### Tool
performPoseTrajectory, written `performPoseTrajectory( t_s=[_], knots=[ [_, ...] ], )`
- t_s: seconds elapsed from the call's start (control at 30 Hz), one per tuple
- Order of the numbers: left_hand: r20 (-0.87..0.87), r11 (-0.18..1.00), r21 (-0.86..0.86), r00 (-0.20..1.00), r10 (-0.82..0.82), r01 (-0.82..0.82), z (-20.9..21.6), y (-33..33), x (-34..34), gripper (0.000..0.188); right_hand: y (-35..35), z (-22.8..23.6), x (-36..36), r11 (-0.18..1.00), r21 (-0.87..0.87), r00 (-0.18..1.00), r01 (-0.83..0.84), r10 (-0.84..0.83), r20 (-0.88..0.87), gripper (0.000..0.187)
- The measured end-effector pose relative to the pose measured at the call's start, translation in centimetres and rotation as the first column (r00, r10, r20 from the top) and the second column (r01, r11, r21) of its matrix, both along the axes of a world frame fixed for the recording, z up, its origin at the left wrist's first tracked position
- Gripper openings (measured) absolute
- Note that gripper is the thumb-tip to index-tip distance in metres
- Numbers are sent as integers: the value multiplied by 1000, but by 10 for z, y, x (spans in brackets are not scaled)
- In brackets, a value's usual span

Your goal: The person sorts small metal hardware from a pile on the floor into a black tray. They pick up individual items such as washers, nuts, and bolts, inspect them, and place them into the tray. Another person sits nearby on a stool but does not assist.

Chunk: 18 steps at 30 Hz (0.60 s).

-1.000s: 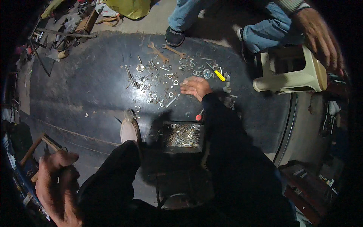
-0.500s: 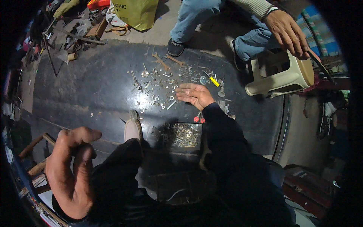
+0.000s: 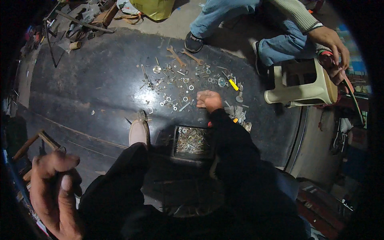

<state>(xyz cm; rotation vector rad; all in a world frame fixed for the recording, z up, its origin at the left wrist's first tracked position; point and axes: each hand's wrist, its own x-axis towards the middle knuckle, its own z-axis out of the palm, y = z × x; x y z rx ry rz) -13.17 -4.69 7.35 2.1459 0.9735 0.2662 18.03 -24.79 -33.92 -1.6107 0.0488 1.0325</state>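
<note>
My right hand (image 3: 209,101) is closed on the dark mat, at the near right side of the scattered hardware. Its fingers curl inward, and I cannot make out what is in them. Beside it lie flat washers (image 3: 185,99) and a short metal rod (image 3: 184,107), among several screws and bolts. At the lower left, my left hand (image 3: 56,192) is raised with fingers and thumb curled in; whatever it holds is hidden. A dark box (image 3: 174,145) full of mixed screws and washers stands between my legs, nearer than my right hand.
Rusty open-end wrenches (image 3: 193,57) and a yellow-handled tool (image 3: 233,84) lie beyond my right hand. My shoe (image 3: 138,134) is left of the box. Another person's hand (image 3: 331,44) is above a cream plastic stool (image 3: 296,97) at right. Clutter, including a cardboard roll (image 3: 75,45), fills the far left.
My right hand has gone from outstretched fingers to a closed fist over the mat. My left hand has moved left and down, its fingers curling more. The other person's hand has shifted right in view.
</note>
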Motion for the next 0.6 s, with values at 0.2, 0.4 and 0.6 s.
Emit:
performPoseTrajectory(
  t_s=[0.2,0.4,0.6],
  knots=[
    [-109,999,14,993,44,-43,-6,9,-14,43,3,-61,0,987,-154,981,38,-7,196,16],
    [-226,984,176,974,3,37,-11,21,-14,39,17,-93,7,960,-269,789,81,103,606,11],
    [-229,999,-6,973,36,-38,-9,10,15,28,19,-93,12,925,-368,694,90,207,689,13]
  ],
)
